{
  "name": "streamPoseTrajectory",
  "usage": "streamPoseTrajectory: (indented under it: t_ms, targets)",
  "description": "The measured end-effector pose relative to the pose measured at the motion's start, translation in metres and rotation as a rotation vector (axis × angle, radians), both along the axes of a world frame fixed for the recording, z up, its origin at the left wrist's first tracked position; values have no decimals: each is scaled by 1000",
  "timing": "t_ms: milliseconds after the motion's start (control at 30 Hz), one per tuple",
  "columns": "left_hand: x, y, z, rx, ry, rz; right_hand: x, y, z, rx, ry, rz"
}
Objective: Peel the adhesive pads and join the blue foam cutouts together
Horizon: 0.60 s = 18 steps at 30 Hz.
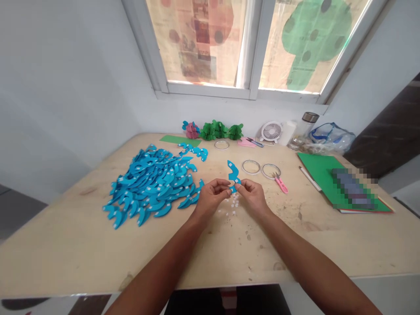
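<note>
A curved blue paper cutout (233, 169) stands up between my hands over the middle of the table, with small white squares on it. My left hand (211, 196) pinches its lower left part. From the other side, my right hand (252, 195) grips the lower right edge between thumb and fingers. Small white paper bits (234, 204) lie on the wood just beneath. Left of my hands spreads a big heap of similar blue paper cutouts (154, 179), many with white squares. My fingers cover part of the held piece.
Rolls of narrow tape (251, 167) lie beyond my hands, with pink-handled snips (281, 183) to the right. Green sheets (315, 168) bear a pixelated object. Along the wall stand green paper shapes (219, 130), a small fan (271, 131) and a bottle (304, 127).
</note>
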State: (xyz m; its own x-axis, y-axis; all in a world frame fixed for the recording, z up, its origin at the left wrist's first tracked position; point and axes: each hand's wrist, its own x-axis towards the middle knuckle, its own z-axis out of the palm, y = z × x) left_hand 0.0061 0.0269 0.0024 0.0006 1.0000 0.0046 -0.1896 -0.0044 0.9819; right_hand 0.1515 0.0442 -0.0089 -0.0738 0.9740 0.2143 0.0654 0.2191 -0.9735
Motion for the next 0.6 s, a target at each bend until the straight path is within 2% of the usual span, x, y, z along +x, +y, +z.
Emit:
streamPoseTrajectory:
  t_ms: [167,333,600]
  targets:
    - [0,3,-3,-51,20,-59,1,1,-1,15,-41,-6]
    - [1,-2,-1,-17,45,-67,0,1,-2,28,-50,-4]
    - [0,-5,7,62,95,-58,-2,-1,-1,-71,114,84]
